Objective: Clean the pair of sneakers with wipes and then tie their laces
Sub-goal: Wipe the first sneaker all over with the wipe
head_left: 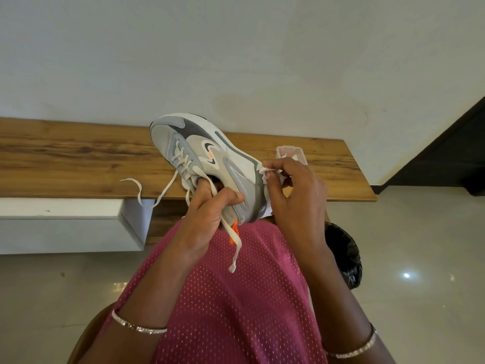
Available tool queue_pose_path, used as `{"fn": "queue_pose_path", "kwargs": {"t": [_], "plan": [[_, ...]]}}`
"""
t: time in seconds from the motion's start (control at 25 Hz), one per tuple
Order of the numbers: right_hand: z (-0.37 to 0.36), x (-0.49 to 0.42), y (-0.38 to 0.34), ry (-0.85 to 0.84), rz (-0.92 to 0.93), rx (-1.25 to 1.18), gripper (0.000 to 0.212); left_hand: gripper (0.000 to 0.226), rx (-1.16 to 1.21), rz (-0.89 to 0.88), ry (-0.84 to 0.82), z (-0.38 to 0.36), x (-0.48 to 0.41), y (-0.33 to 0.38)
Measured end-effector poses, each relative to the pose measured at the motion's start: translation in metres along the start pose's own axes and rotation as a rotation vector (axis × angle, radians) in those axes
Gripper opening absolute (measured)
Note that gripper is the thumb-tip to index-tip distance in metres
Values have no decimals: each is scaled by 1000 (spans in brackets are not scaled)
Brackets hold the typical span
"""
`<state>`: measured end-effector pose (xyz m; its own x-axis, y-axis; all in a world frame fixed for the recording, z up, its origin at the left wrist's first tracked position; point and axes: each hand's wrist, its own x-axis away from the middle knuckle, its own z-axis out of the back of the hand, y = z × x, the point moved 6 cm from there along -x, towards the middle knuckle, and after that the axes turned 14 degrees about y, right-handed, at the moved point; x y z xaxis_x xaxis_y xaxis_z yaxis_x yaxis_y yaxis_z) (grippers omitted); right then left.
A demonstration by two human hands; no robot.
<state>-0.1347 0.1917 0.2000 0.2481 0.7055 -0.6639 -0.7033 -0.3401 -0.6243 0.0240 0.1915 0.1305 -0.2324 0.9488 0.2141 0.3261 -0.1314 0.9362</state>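
A grey and white sneaker [202, 153] with an orange heel tab is held in the air above the wooden table [65, 158], toe pointing away. My left hand [207, 214] grips it at the collar, fingers inside the opening and thumb on the outer side. Its white laces [136, 190] hang loose and untied. My right hand [294, 190] pinches a crumpled white wipe [265, 172] against the sole near the heel. Only one sneaker is in view.
A clear plastic wipe container [291, 153] sits on the table behind my right hand. A bin lined with a black bag [343, 256] stands on the tiled floor to the right. A white cabinet [65, 227] sits under the table on the left.
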Motion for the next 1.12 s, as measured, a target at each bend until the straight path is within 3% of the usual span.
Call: {"fn": "queue_pose_path", "kwargs": {"t": [0.32,0.52,0.68,0.84,0.96,1.12], "plan": [[15,53,-6,-9,133,13,18,36,135,69,79,12,-13,-1],[17,29,-1,70,120,84,18,19,129,19,32,2,-9,7],[1,-10,-3,-25,127,128,27,9,109,45,72,5,-6,7],[-3,-29,-6,-80,158,28,28,12,143,60,46,3,-1,8],[6,-17,-6,-57,190,10,31,26,136,-6,30,2,-3,12],[18,15,1,2,199,55,34,25,73,-34,37,3,-4,7]]}}
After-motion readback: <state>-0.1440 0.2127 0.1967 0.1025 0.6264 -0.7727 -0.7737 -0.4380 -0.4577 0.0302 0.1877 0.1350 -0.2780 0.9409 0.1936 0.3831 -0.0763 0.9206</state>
